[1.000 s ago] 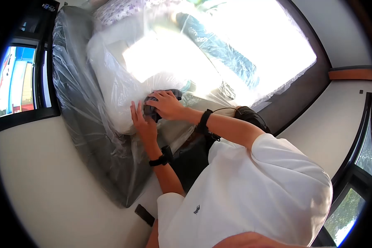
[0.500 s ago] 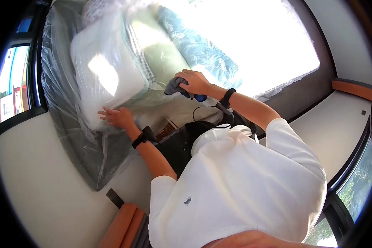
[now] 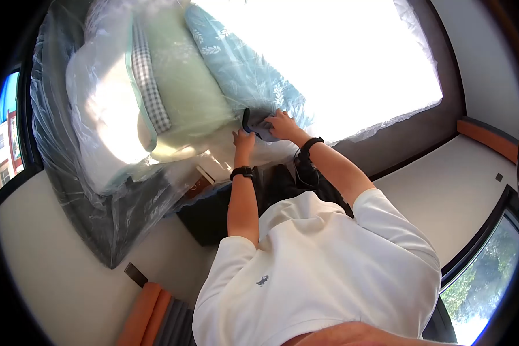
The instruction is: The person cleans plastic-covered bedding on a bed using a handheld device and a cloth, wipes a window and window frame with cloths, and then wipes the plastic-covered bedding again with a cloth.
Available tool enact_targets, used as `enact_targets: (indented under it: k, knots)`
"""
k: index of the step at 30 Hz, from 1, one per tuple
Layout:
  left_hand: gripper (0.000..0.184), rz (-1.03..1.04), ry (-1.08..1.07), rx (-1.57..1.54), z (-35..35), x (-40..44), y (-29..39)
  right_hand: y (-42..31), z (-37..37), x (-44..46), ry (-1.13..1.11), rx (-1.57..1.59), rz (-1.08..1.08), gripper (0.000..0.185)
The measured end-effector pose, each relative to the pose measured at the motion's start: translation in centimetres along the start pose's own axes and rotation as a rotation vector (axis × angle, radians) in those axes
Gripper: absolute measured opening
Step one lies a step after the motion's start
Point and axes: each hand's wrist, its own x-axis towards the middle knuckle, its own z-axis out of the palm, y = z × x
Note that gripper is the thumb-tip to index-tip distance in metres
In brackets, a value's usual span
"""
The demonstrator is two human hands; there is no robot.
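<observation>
Both my hands are at a small grey cloth item (image 3: 262, 130) with a dark, curved edge on its left; its exact kind is unclear. My left hand (image 3: 244, 140) pinches its lower left side. From the right, my right hand (image 3: 282, 125) grips it with bent fingers. Directly beyond lies a blue leaf-patterned bedding roll (image 3: 245, 63) under clear plastic. Left of that are a pale green folded quilt (image 3: 184, 81) and a grey checked piece (image 3: 148, 78), also in the plastic.
A white plastic-wrapped bundle (image 3: 106, 115) sits on the left, its clear sheeting (image 3: 118, 225) hanging over the corner. A brown box (image 3: 199, 185) and a black bag (image 3: 205, 216) are close to my body. Orange cushions (image 3: 145, 311) stand lower left; windows are on both sides.
My left hand has left the white bundle and moved right to the grey cloth. My right hand has lowered the cloth slightly, and it is more spread out. The view has shifted.
</observation>
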Motion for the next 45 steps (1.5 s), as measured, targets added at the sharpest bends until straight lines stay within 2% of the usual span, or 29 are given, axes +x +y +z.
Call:
enact_targets:
  k: [1, 2, 4, 7, 8, 9, 10, 12, 14, 16, 21, 22, 23, 24, 26, 28, 30, 31, 33, 34, 36, 38, 40, 42, 43, 44, 45]
  knots:
    - [0.08, -0.054, 0.001, -0.049, 0.0, 0.1, -0.4, 1.2, -1.2, -0.6, -0.013, 0.003, 0.096, 0.04]
    - [0.08, -0.043, -0.005, -0.069, -0.2, 0.6, -0.4, 2.5, -2.1, -0.7, -0.006, -0.018, 0.104, 0.04]
    - [0.084, -0.103, -0.01, -0.049, -0.1, 1.3, -0.5, 5.2, -3.5, -0.5, 0.137, 0.058, 0.407, 0.049]
    - [0.089, -0.051, -0.03, 0.022, -1.5, -1.3, 1.5, 5.8, -7.0, -1.8, 0.344, 0.237, 0.425, 0.049]
    - [0.09, -0.019, -0.028, 0.058, -1.2, -1.9, 1.8, 5.5, -8.5, -1.6, 0.379, 0.317, 0.399, 0.049]
    - [0.091, 0.026, -0.006, 0.085, -0.8, -2.0, 2.7, 7.1, -6.6, 0.5, 0.43, 0.258, 0.242, 0.05]
    - [0.091, 0.158, 0.157, 0.02, 1.0, -1.3, 2.3, 8.9, -4.7, 2.8, 0.482, 0.193, 0.085, 0.051]
    - [0.094, 0.191, 0.196, -0.184, 2.0, -1.8, 2.9, 5.7, -5.1, 2.6, 0.425, 0.29, -0.071, 0.056]
    - [0.094, 0.203, 0.25, -0.279, 3.3, -0.5, 3.5, 4.1, -3.2, 3.7, 0.268, 0.257, -0.217, 0.06]
    - [0.089, -0.057, 0.176, -0.191, 2.0, -1.0, 4.6, 1.8, -3.2, 3.1, 0.097, 0.083, -0.159, 0.06]
    - [0.078, -0.154, 0.215, -0.184, 2.2, 1.1, 3.6, 5.7, -3.0, 4.6, 0.122, -0.038, -0.302, 0.056]
    - [0.074, -0.167, 0.184, -0.189, 2.6, 2.0, 2.9, 7.3, -4.0, 4.8, 0.114, -0.033, -0.351, 0.054]
    - [0.06, -0.123, 0.237, -0.163, 3.6, 2.9, 2.0, 9.7, -4.0, 5.6, 0.137, 0.086, -0.396, 0.048]
    - [0.06, -0.129, 0.24, -0.158, 3.2, 2.2, 3.0, 13.6, -2.0, 7.2, 0.262, 0.063, -0.518, 0.047]
    - [0.049, -0.062, 0.325, -0.092, 2.2, 0.8, 5.4, 18.5, -3.6, 8.1, 0.022, 1.286, -0.604, 0.045]
    - [0.041, -0.125, 0.346, -0.087, 3.1, 1.5, 4.9, 21.8, -9.5, 5.9, -0.176, 1.568, -0.005, 0.042]
    - [0.045, -0.138, 0.352, -0.117, 4.8, 3.0, 2.4, 26.8, -12.9, 5.1, 0.382, 0.144, -0.299, 0.034]
    - [0.045, -0.149, 0.35, -0.115, 4.5, 2.4, 3.4, 28.6, -13.9, 4.4, 0.452, 0.156, -0.204, 0.035]
    - [0.053, -0.367, 0.38, -0.013, 2.8, 0.2, 7.5, 31.9, -15.2, 3.3, 0.62, 0.216, -0.025, 0.04]
    - [0.053, -0.364, 0.384, -0.016, 3.1, 0.0, 8.2, 33.4, -15.1, 3.0, 0.716, 0.259, 0.06, 0.045]
    - [0.065, -0.498, 0.947, -0.379, 3.6, -1.0, 10.3, 35.2, -14.7, 2.9, 0.913, 0.277, 0.117, 0.045]
    - [0.072, -0.519, 0.911, -0.501, 3.9, -2.8, 12.6, 32.6, -15.7, 1.3, 0.862, 0.308, 0.05, 0.049]
    - [0.075, -0.01, 1.132, -0.675, 5.5, -4.0, 15.8, 27.6, -16.1, 1.1, 0.751, 0.396, -0.016, 0.056]
    - [0.074, 0.237, 0.875, -0.635, 6.1, -5.0, 20.8, 22.3, -15.4, 2.2, 0.602, 0.367, -0.119, 0.063]
    - [0.072, 0.369, 0.746, -0.55, 7.2, -4.4, 22.1, 20.6, -14.9, 3.0, 0.432, 0.322, -0.172, 0.07]
    - [0.07, 0.498, 0.616, -0.464, 8.2, -3.4, 23.3, 18.4, -14.1, 3.7, 0.41, 0.156, -0.203, 0.074]
    - [0.07, 0.559, 0.532, -0.377, 8.6, -2.4, 25.2, 17.5, -12.7, 4.5, 0.458, 0.142, -0.295, 0.074]
